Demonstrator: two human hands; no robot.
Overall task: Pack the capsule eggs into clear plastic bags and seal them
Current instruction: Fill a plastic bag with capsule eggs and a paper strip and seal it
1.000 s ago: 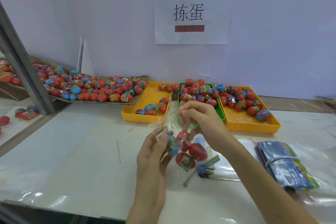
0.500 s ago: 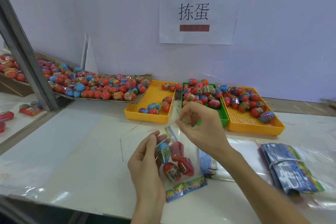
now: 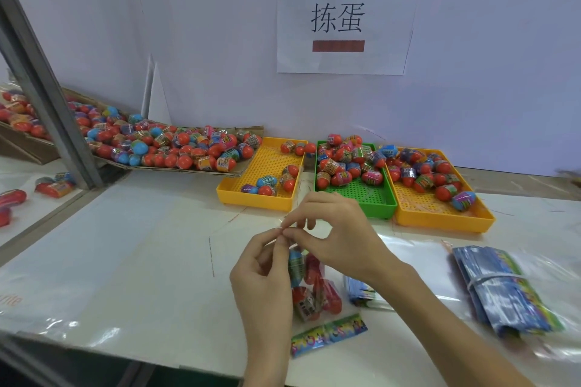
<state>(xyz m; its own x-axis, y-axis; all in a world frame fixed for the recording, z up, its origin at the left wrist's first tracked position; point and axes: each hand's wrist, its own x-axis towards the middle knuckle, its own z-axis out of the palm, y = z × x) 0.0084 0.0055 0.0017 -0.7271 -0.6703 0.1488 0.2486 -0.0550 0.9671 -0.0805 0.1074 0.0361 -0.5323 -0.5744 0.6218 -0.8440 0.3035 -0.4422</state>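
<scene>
head view: both hands meet above the middle of the table point(image 3: 125, 261), over a clear plastic bag point(image 3: 317, 289) that lies near the front edge. the left hand point(image 3: 264, 280) has thumb and forefinger pressed together, pinching the bag's top edge; its other fingers are loosely curled. the right hand point(image 3: 339, 239) pinches the same top edge with thumb and forefinger, right against the left fingertips, and its remaining fingers are bent and spread a little above the bag. inside the bag are capsule eggs point(image 3: 314, 286): one blue-topped and about three red ones can be made out, though the exact count is hard to tell through the plastic. a colourful printed strip point(image 3: 328, 334) sits at the bag's bottom end, toward the front edge.

along the back edge stand three trays: a yellow tray point(image 3: 264, 173) holding about eight eggs, a green tray point(image 3: 361, 195) with a heap at its far end, and a second yellow tray point(image 3: 440, 207) also heaped; those two heaps are too crowded to count. at the back left corner a cardboard flat point(image 3: 176, 168) carries a large pile of loose eggs. toward the right edge lies a banded stack of printed packets point(image 3: 503, 289), and a smaller stack point(image 3: 360, 292) lies just right of the bag.
</scene>
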